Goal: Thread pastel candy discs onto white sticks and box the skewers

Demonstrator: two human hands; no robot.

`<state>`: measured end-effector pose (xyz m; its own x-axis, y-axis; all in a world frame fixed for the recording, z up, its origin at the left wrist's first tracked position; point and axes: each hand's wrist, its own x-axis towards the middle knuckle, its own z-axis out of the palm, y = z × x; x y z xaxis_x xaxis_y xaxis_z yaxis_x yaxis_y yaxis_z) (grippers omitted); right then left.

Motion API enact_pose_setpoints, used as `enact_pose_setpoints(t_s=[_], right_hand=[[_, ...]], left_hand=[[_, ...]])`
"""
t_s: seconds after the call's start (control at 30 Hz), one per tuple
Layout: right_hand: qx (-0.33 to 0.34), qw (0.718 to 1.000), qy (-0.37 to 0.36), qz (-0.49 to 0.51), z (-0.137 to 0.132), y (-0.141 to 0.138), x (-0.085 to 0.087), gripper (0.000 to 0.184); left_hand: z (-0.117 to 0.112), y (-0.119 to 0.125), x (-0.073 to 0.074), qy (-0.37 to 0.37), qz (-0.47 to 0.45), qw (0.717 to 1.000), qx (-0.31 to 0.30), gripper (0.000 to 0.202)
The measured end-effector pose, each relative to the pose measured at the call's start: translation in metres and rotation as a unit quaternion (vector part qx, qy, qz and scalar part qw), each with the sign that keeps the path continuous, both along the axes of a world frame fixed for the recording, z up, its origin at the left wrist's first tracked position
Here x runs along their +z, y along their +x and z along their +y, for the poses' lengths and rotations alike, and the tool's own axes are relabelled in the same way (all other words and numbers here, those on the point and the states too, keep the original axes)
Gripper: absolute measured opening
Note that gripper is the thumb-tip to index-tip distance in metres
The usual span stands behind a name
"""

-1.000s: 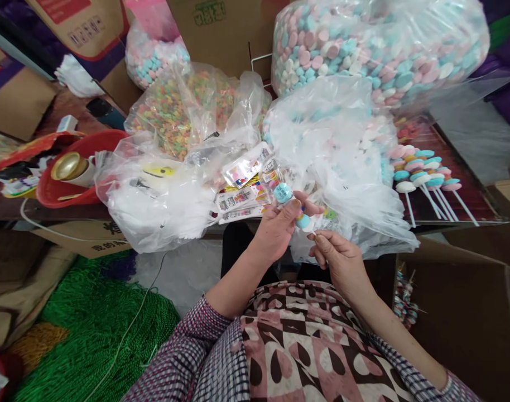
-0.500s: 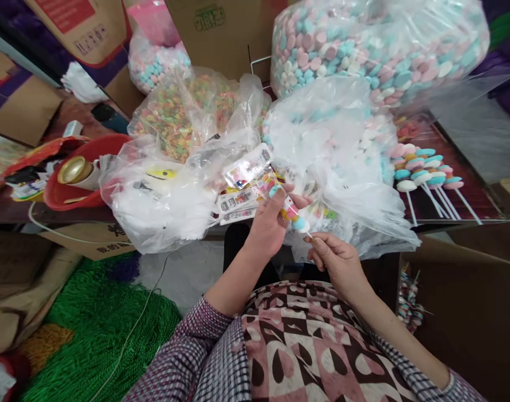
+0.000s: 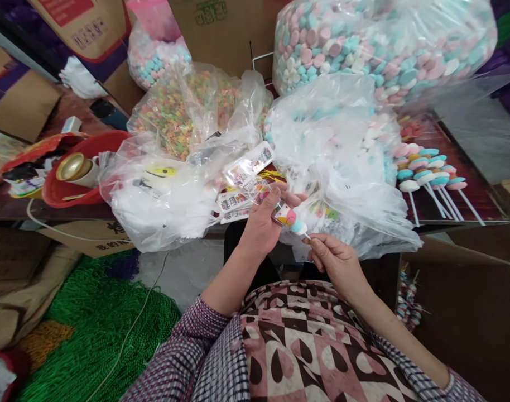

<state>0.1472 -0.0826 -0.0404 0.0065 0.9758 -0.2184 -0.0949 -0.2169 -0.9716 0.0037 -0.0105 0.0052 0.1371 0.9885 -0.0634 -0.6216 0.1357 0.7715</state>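
Note:
My left hand (image 3: 263, 218) is closed round a small clear printed wrapper (image 3: 261, 190) that holds a candy lollipop (image 3: 292, 220) of stacked round discs. My right hand (image 3: 332, 257) pinches the white stick of that lollipop just below the lowest blue disc. Both hands hover over my lap, in front of the table's front edge. Most of the candy lies inside the wrapper, between my left thumb and fingers.
Several finished disc lollipops (image 3: 424, 173) lie on the table at right. Big plastic bags of pastel discs (image 3: 376, 44) and small coloured sweets (image 3: 175, 111) fill the table. More printed wrappers (image 3: 242, 167) lie ahead. A red bowl (image 3: 71, 190) stands left; a cardboard box (image 3: 460, 312) right.
The candy has slid further into the wrapper: the blue top disc that showed above my left fingers is now covered. Both hands have dropped slightly toward my lap.

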Motion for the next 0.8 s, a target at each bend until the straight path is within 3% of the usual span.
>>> enact_pose_setpoints(t_s=[0.2,0.4,0.57,0.7,0.8], right_hand=[[-0.018,0.998,-0.014,0.061,0.0,-0.003,0.004,0.033],[0.0,0.996,-0.019,0.081,-0.001,-0.005,0.004,0.033],[0.001,0.997,-0.011,0.079,0.001,-0.006,0.004,0.033],[-0.012,0.998,-0.005,0.063,-0.001,-0.003,0.004,0.033],[-0.005,0.998,-0.011,0.061,-0.002,-0.002,0.003,0.034]], left_hand=[[-0.012,0.014,-0.004,-0.011,0.029,0.996,-0.088,0.035],[-0.013,0.012,-0.013,-0.044,0.0,0.996,-0.079,0.041],[-0.023,0.021,-0.022,-0.07,0.038,0.986,-0.147,0.045],[-0.015,0.011,-0.011,-0.024,-0.008,0.995,-0.098,0.065],[-0.006,0.002,0.0,-0.006,-0.026,0.999,-0.045,0.053]])
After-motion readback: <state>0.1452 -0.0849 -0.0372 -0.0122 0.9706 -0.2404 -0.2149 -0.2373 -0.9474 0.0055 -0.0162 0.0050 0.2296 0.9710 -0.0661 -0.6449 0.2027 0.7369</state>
